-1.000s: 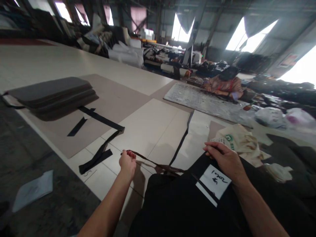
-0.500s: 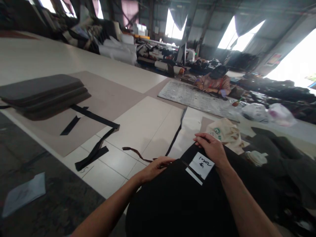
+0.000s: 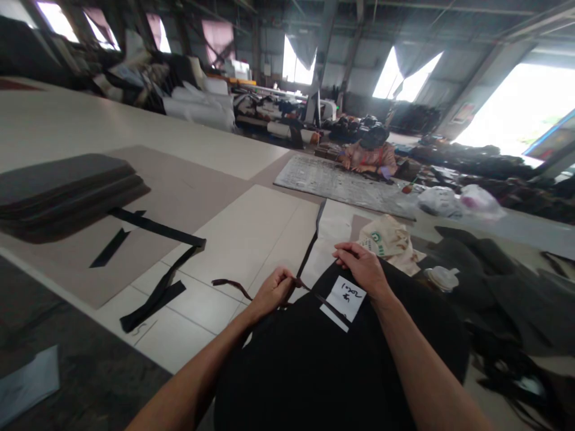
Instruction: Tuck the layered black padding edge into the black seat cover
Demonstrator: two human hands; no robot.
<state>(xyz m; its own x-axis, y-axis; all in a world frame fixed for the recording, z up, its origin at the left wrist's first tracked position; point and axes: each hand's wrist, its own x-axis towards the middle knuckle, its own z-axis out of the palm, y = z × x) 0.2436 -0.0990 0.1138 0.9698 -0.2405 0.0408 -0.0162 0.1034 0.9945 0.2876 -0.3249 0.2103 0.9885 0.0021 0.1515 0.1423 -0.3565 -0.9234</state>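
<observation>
A large stack of black material (image 3: 314, 371) fills the lower middle of the view, its narrow end pointing away from me. My left hand (image 3: 275, 291) pinches a thin brown strip (image 3: 231, 282) beside that end; part of the strip runs across the black material and over a white label (image 3: 344, 299) with handwriting. My right hand (image 3: 362, 266) is closed on the far edge of the black material, just above the label. Its thumb and index finger are pressed together there.
Black strips (image 3: 157, 227) lie on the table (image 3: 265, 221) left of centre, near a dark grey stack (image 3: 67, 191). A cloth bag (image 3: 389, 239), a lidded jar (image 3: 442, 278) and dark fabric (image 3: 489, 287) are at right. Across the table a person (image 3: 371, 155) bends over a board (image 3: 332, 179).
My left hand has left the black material's edge and closed on the brown strip, lifting it. My right hand stays at the far edge. The view has shifted slightly right.
</observation>
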